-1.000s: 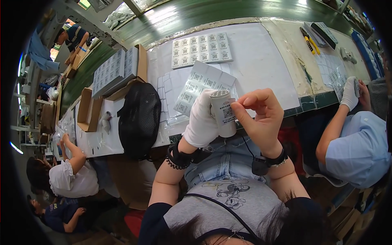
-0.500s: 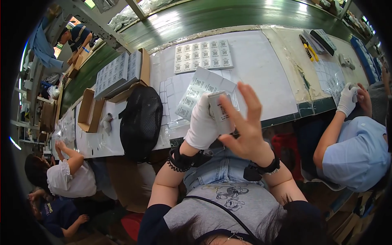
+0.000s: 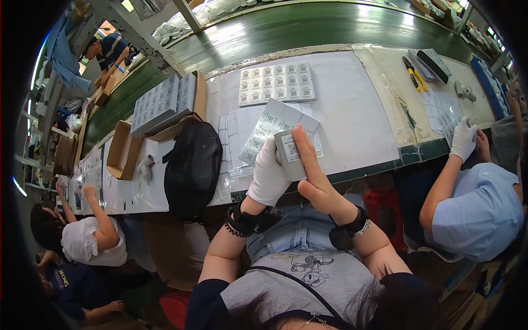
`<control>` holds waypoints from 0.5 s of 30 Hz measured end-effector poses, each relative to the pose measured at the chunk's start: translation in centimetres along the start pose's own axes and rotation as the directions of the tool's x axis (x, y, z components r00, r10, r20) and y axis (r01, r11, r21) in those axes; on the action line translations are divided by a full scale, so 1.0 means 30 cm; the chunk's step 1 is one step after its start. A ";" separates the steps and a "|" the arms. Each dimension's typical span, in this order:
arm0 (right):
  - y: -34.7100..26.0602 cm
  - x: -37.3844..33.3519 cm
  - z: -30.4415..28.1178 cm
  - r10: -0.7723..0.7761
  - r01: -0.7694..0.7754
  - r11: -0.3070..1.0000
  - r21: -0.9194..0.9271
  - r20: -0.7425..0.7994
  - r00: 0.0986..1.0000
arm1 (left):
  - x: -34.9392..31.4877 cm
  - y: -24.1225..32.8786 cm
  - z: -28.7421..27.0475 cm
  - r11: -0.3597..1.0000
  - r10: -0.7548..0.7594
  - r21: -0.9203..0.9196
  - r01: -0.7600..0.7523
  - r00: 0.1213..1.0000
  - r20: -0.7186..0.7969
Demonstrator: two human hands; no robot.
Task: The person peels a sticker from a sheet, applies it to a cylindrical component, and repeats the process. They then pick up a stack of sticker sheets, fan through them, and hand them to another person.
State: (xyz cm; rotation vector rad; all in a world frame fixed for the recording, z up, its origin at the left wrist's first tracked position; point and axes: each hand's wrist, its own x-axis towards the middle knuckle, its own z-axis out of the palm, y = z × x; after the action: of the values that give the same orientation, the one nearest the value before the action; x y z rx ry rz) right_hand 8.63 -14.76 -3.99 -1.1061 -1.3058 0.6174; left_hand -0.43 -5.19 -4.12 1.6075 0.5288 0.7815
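Now L hand (image 3: 268, 179), white-gloved, grips a small grey box (image 3: 290, 155) above the table edge (image 3: 385, 165); R hand (image 3: 313, 176) lies flat, fingers straight, pressing the box's label. Label sheet (image 3: 264, 129) sits at 11 o'clock, black bag (image 3: 192, 168) at 9. Risk: uneven pressing could leave the label skewed or wrinkled.

Black bag (image 3: 192, 165), yellow-handled pliers (image 3: 411, 72)

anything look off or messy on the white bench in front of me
One thing: the loose sheet of small labels lies askew across the white bench, while the label sheet behind it sits square. Nothing looks spilled or damaged.
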 end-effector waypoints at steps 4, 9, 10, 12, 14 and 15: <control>0.002 -0.006 0.002 0.084 -0.086 0.988 0.130 0.018 0.996 | -0.010 0.038 -0.009 0.961 0.202 0.189 -0.200 0.979 0.005; -0.075 0.013 -0.043 -0.099 0.082 0.974 -0.212 -0.070 0.993 | -0.009 0.097 -0.017 0.911 0.199 0.367 -0.188 0.980 0.008; -0.086 0.016 -0.049 -0.170 0.135 0.925 -0.356 -0.070 0.983 | -0.007 0.101 -0.022 0.877 0.213 0.441 -0.191 0.977 0.000; -0.090 0.015 -0.024 -0.146 0.110 0.899 -0.424 -0.052 0.988 | -0.009 0.111 -0.031 0.837 0.228 0.511 -0.194 0.974 -0.004; -0.093 0.018 -0.002 -0.095 0.071 0.830 -0.554 -0.014 0.995 | -0.013 0.131 -0.035 0.641 0.291 0.722 -0.261 0.953 0.087; -0.090 0.015 0.004 -0.097 0.073 0.829 -0.554 -0.014 0.995 | -0.016 0.136 -0.040 0.520 0.311 0.804 -0.288 0.941 0.136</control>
State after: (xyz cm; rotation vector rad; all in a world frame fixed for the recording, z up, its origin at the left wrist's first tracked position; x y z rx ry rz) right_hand 8.04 -15.40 -1.38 -1.5096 -1.5366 0.1354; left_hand -1.97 -5.48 -0.15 2.6332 0.6968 0.8654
